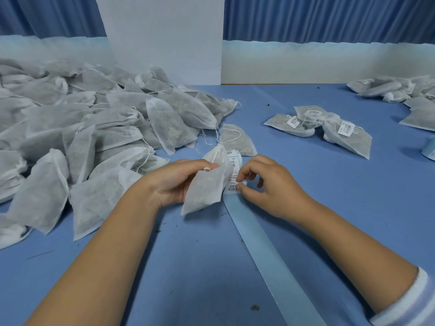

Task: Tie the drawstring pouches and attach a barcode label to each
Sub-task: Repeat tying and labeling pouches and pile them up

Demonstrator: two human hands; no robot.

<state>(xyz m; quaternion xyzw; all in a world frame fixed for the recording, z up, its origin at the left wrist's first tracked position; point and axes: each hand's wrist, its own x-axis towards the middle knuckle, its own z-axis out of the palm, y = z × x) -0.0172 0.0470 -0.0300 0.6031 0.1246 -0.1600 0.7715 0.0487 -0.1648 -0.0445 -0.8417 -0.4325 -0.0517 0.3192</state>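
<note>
My left hand grips a white drawstring pouch near its tied neck, holding it just above the blue table. My right hand pinches a barcode label on the pale blue label strip, thumb and forefinger at the label's edge. The strip runs from behind the pouch toward the near right. More labels sit on the strip behind the pouch. Another pouch lies flat just beyond my hands.
A big heap of unlabelled pouches fills the left side. Labelled pouches lie at the middle right, with more pouches at the far right. A white pillar stands behind. A pale blue roll edge shows at the right.
</note>
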